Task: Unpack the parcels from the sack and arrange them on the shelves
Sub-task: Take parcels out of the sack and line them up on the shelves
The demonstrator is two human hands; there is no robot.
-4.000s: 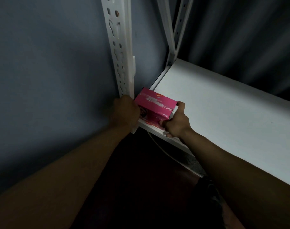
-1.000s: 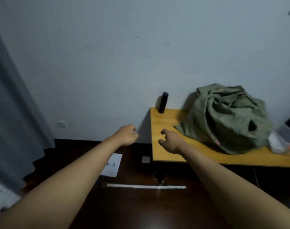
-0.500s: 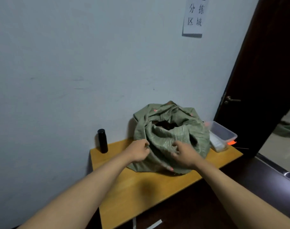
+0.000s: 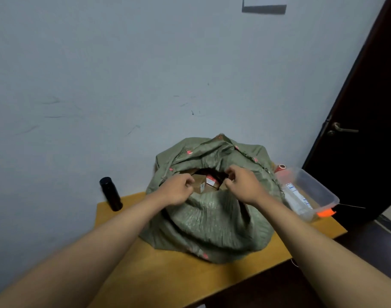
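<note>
Two hands [image 4: 178,190] [image 4: 244,185] gripping one sack [image 4: 212,221], two parcels [image 4: 199,184] [image 4: 212,182] visible

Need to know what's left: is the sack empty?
Not empty: cardboard parcels show through the sack mouth, held apart by left hand and right hand.

The sack [image 4: 209,221] sits on the counter [image 4: 168,274], against the wall [image 4: 145,74]. Parcels [image 4: 204,184] lie inside its open mouth. The left hand [image 4: 178,191] grips the mouth's left edge, the right hand [image 4: 243,185] its right edge. A bottle [image 4: 111,194] stands left of the sack; a bin [image 4: 308,192] sits right, a door [image 4: 363,130] beyond.
</note>
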